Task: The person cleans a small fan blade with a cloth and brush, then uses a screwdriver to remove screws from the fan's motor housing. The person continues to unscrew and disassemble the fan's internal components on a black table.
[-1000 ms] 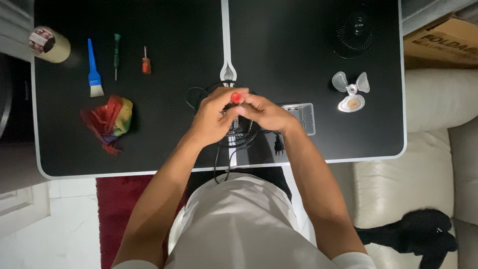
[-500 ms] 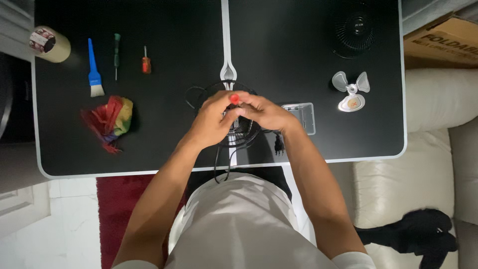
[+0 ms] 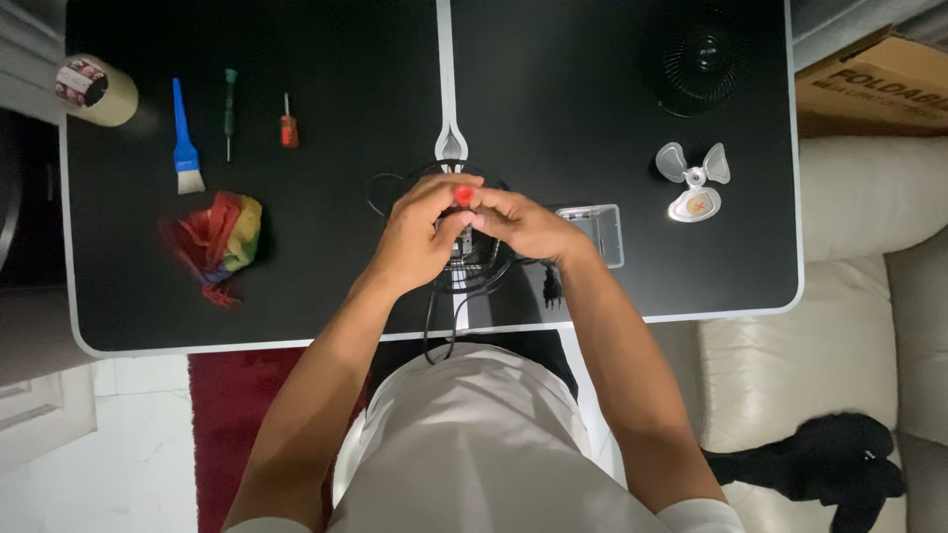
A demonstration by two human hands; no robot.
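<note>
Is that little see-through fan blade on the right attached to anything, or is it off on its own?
Off on its own. The clear fan blade lies flat on the black table, apart from the round black grille and both hands.

You see a black worktop (image 3: 326, 296), a blue brush (image 3: 184, 138), a green screwdriver (image 3: 229, 111) and a rainbow-coloured cloth (image 3: 219, 237).
</note>
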